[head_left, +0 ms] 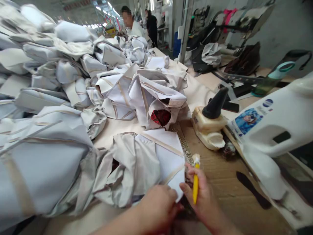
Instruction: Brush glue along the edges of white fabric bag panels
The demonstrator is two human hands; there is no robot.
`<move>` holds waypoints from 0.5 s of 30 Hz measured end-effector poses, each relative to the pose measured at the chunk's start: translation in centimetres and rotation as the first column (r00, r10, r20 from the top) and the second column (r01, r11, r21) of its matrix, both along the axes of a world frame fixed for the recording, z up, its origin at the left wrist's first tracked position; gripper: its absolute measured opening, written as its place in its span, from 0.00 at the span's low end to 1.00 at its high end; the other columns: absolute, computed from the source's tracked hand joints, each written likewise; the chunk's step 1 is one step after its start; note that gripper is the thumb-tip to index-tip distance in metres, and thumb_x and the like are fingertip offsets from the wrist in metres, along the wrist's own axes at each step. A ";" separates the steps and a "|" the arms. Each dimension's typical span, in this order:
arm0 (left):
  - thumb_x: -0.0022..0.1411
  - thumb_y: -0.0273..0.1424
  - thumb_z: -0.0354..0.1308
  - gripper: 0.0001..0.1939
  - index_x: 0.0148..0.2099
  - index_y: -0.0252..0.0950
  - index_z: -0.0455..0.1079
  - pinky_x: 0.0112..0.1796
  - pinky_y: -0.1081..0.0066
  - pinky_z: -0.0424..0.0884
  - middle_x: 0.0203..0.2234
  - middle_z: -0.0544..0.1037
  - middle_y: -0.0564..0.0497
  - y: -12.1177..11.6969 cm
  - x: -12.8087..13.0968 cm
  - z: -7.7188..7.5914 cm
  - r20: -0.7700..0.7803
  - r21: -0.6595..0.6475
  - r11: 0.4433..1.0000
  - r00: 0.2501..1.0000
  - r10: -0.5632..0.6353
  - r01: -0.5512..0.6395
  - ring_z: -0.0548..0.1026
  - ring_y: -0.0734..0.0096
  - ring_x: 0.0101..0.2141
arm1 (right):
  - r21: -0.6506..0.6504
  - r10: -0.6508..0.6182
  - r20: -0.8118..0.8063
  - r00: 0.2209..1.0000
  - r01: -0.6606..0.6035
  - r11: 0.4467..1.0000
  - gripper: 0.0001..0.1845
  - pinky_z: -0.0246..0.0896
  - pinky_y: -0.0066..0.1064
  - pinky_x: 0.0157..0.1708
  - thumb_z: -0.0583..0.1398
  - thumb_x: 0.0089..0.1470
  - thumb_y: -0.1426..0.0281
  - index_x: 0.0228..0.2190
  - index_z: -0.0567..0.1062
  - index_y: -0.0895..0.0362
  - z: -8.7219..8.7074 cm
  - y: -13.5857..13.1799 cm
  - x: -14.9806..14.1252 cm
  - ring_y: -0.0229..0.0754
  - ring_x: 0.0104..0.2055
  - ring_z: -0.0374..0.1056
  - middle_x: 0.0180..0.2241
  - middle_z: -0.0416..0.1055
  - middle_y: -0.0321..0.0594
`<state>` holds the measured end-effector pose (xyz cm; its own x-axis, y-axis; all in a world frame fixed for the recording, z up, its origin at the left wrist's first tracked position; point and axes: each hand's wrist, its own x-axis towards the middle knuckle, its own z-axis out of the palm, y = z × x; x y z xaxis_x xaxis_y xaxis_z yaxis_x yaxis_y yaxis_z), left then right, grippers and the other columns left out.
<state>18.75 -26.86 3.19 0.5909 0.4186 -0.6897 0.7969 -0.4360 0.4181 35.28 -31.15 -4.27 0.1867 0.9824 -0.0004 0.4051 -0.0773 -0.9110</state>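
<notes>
My right hand [200,195] holds a yellow-handled brush [195,182] upright, its pale tip pointing up near the edge of a grey-white fabric piece [141,163]. My left hand [158,205] pinches the lower corner of that same fabric piece, close beside the right hand. The piece lies crumpled on the brown work table [220,176], with a beige strip along its edge.
Large heaps of similar grey-white fabric pieces [49,81] fill the left and the middle. A cream glue pot with a black cone [211,125] stands to the right. A white sewing machine [274,127] occupies the right side. Two people [133,23] stand far back.
</notes>
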 end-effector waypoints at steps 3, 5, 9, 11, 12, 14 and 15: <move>0.62 0.41 0.50 0.16 0.42 0.37 0.72 0.40 0.71 0.70 0.38 0.76 0.46 3.1 1.9 -0.8 0.266 0.024 0.982 0.945 -0.189 0.189 0.74 0.66 0.38 | 0.010 -0.003 0.279 0.960 0.001 1.000 0.13 0.66 0.44 0.44 0.54 0.55 0.66 0.42 0.62 0.56 -2.1 -0.2 0.1 0.53 0.49 0.66 0.49 0.65 0.54; 0.64 0.39 0.47 0.16 0.43 0.38 0.72 0.45 0.67 0.68 0.40 0.76 0.47 6.1 2.0 -1.2 0.256 0.168 0.969 0.942 -0.218 0.179 0.73 0.64 0.42 | 0.026 0.063 0.473 0.879 -0.085 0.996 0.11 0.65 0.48 0.43 0.52 0.55 0.70 0.42 0.65 0.57 -3.5 -0.3 0.7 0.55 0.46 0.66 0.42 0.68 0.54; 0.61 0.48 0.48 0.27 0.60 0.48 0.59 0.54 0.36 0.44 0.61 0.57 0.48 11.2 1.9 -3.7 0.077 0.448 0.893 0.994 -0.078 0.036 0.47 0.42 0.61 | 0.039 0.111 0.680 0.725 -0.187 0.982 0.10 0.64 0.52 0.40 0.52 0.57 0.69 0.38 0.70 0.58 -4.5 -0.3 1.7 0.57 0.39 0.67 0.36 0.70 0.53; 0.56 0.55 0.50 0.35 0.63 0.53 0.52 0.50 0.28 0.36 0.65 0.46 0.48 12.4 2.1 -5.3 -0.003 0.432 0.901 0.999 -0.052 0.048 0.36 0.34 0.62 | 0.094 0.097 0.618 0.780 -0.195 0.976 0.11 0.65 0.46 0.41 0.51 0.59 0.66 0.39 0.70 0.58 -3.5 0.5 3.1 0.54 0.42 0.68 0.40 0.70 0.54; 0.54 0.56 0.52 0.37 0.63 0.54 0.52 0.48 0.27 0.35 0.65 0.43 0.48 12.6 2.3 -6.0 -0.020 0.422 0.905 0.998 -0.059 0.062 0.35 0.30 0.61 | 0.127 0.079 0.561 0.824 -0.180 0.975 0.13 0.66 0.42 0.42 0.51 0.60 0.64 0.40 0.69 0.58 -2.6 1.1 4.2 0.51 0.43 0.68 0.42 0.71 0.53; 0.52 0.55 0.54 0.37 0.63 0.56 0.52 0.47 0.26 0.34 0.66 0.42 0.46 12.7 2.5 -6.9 -0.009 0.435 0.897 0.996 -0.087 0.083 0.35 0.28 0.61 | 0.166 -0.011 0.443 0.897 -0.070 0.984 0.16 0.66 0.36 0.42 0.51 0.60 0.61 0.43 0.69 0.58 -0.6 3.0 7.2 0.46 0.41 0.70 0.40 0.73 0.48; 0.52 0.54 0.55 0.37 0.62 0.56 0.53 0.48 0.27 0.33 0.65 0.42 0.45 12.7 2.5 -7.1 0.004 0.446 0.891 0.995 -0.100 0.087 0.36 0.28 0.61 | 0.152 -0.094 0.403 0.910 0.034 0.988 0.17 0.66 0.34 0.40 0.51 0.60 0.60 0.44 0.70 0.58 0.4 4.0 8.9 0.45 0.37 0.71 0.35 0.74 0.45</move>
<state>21.26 -14.16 -3.90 0.6574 0.6200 -0.4282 0.7349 -0.6532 0.1825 44.23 -27.11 -3.84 0.2039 0.9529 0.2244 0.7417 -0.0007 -0.6708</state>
